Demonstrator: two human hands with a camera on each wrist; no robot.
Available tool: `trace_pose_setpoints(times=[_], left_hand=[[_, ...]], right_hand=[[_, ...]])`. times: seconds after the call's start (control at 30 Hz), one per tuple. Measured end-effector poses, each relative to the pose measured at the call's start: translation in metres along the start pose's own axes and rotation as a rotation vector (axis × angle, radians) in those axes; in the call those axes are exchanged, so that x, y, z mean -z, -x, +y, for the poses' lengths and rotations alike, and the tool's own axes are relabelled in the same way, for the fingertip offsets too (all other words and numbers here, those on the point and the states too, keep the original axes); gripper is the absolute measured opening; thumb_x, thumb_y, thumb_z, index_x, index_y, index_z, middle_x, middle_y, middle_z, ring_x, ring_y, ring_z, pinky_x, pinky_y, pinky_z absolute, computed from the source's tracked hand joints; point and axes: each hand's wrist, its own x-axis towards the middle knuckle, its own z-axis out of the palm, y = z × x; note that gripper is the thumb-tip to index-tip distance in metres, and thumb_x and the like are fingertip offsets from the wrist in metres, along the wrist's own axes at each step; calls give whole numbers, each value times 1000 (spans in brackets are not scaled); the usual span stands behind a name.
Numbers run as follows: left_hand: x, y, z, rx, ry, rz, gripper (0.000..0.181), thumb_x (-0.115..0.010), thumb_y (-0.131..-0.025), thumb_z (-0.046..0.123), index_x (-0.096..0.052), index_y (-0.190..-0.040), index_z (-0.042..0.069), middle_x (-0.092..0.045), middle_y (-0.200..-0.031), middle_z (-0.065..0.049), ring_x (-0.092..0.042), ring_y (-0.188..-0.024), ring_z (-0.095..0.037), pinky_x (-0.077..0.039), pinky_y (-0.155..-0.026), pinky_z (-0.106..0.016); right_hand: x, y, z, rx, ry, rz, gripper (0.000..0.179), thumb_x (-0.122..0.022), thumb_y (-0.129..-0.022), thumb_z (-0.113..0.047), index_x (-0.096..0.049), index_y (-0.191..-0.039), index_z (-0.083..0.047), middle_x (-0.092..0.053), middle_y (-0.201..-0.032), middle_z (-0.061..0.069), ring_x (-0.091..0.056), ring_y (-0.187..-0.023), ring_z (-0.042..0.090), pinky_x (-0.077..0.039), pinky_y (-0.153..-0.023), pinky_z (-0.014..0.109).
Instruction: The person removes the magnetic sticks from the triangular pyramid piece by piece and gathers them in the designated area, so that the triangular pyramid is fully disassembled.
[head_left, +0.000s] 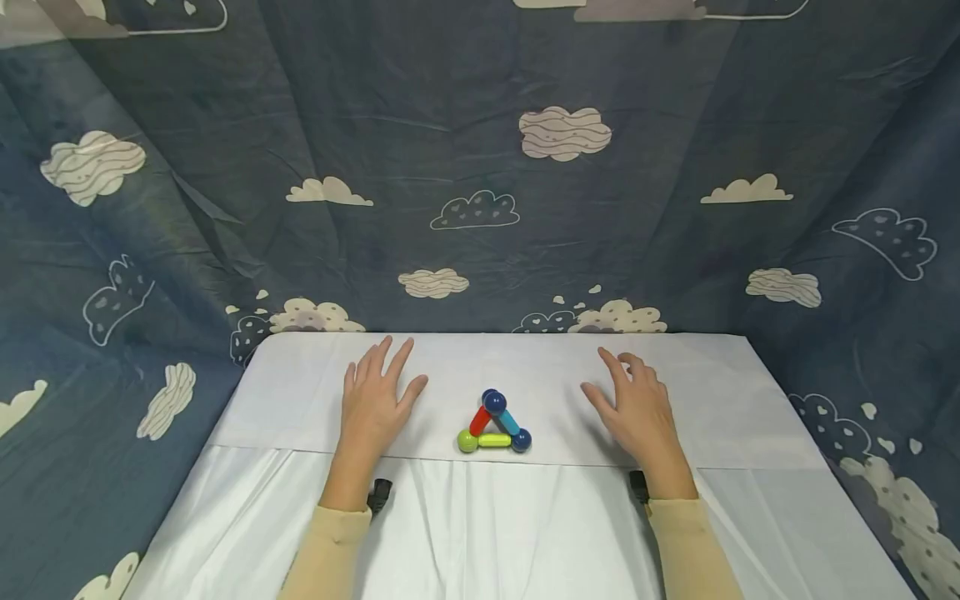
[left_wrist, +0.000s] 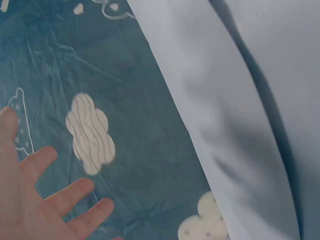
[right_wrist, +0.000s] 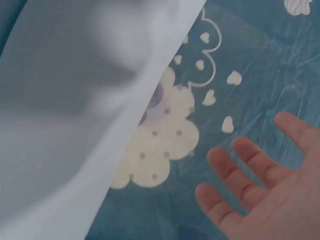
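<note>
A small structure of coloured rods and balls stands on the white table between the two hands in the head view. Its parts include a red rod, a light blue rod, a yellow-green rod, a green ball and dark blue balls. To its left, my left hand is held with fingers spread, apart from it. My right hand is on the other side, fingers slightly bent and holding nothing. Both wrist views show the fingers spread and bare; the structure is out of sight there.
The table is covered with white cloth, with a seam running across it. A dark blue curtain printed with clouds hangs behind the table and along both sides. A dark wrist device shows at the left sleeve, another at the right.
</note>
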Motion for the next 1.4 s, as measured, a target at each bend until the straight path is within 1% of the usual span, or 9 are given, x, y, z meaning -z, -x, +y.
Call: trace_pose_setpoints(times=[0.13, 0.23, 0.37, 0.57, 0.8, 0.93, 1.1, 1.23, 1.4], left_hand=[[-5, 1, 16, -21, 131, 12, 62, -54, -107, 55, -46, -161, 27, -57, -153, -13, -57, -138, -37, -45, -115, -61], [-9, 2, 29, -24, 239, -5, 59, -57, -107, 52, -48, -160, 27, -66, -138, -9, -66, -124, -32, -54, -102, -55], [-17, 5, 43, -25, 404, -59, 55, -60, -107, 48, -51, -157, 27, -72, -124, -4, -71, -112, -27, -58, -95, -51], [-34, 10, 55, -36, 609, -186, 52, -62, -107, 43, -51, -156, 30, -74, -117, 0, -72, -107, -21, -59, -98, -48], [-52, 15, 60, -59, 666, -299, 55, -64, -105, 48, -50, -156, 33, -75, -119, 2, -73, -105, -15, -61, -90, -38], [-59, 17, 63, -67, 675, -330, 54, -69, -103, 45, -54, -153, 34, -74, -117, 2, -71, -100, -12, -58, -87, -33], [-65, 18, 67, -63, 675, -339, 51, -71, -102, 42, -59, -149, 26, -73, -105, 2, -66, -91, -10, -53, -80, -28], [-68, 18, 70, -37, 676, -332, 47, -71, -102, 41, -63, -145, 22, -72, -98, 3, -63, -85, -9, -51, -75, -25], [-70, 18, 72, -16, 671, -310, 43, -72, -101, 40, -66, -141, 24, -73, -96, 4, -64, -83, -7, -52, -73, -23]], right_hand=[[-2, 0, -10, 15, -81, 3, 68, -59, -105, -54, -46, -159, -15, -59, -125, 20, -59, -101, 36, -50, -83, 52], [-3, 0, -19, 8, -174, -26, 65, -62, -105, -52, -50, -156, -15, -61, -101, 10, -53, -78, 23, -43, -66, 38], [-7, 1, -33, -15, -336, -98, 59, -66, -104, -47, -54, -152, -14, -58, -81, 1, -48, -65, 16, -40, -62, 30], [-17, 4, -53, -97, -622, -273, 52, -68, -104, -41, -57, -148, -16, -49, -62, -3, -40, -55, 13, -35, -53, 26], [-32, 9, -72, -199, -863, -485, 57, -71, -103, -34, -52, -152, -12, -59, -61, -2, -45, -45, 11, -35, -46, 23], [-42, 13, -79, -176, -938, -558, 55, -71, -103, -30, -52, -150, -9, -64, -64, 1, -49, -44, 11, -37, -43, 23], [-54, 19, -87, -152, -970, -586, 47, -69, -104, -24, -54, -145, -9, -66, -65, 4, -50, -41, 11, -38, -41, 23], [-57, 22, -93, -170, -963, -560, 40, -67, -105, -24, -58, -142, -11, -67, -63, 3, -50, -39, 12, -38, -41, 23], [-59, 23, -95, -171, -938, -510, 36, -67, -106, -30, -63, -137, -14, -67, -62, 3, -50, -38, 11, -39, -41, 23]])
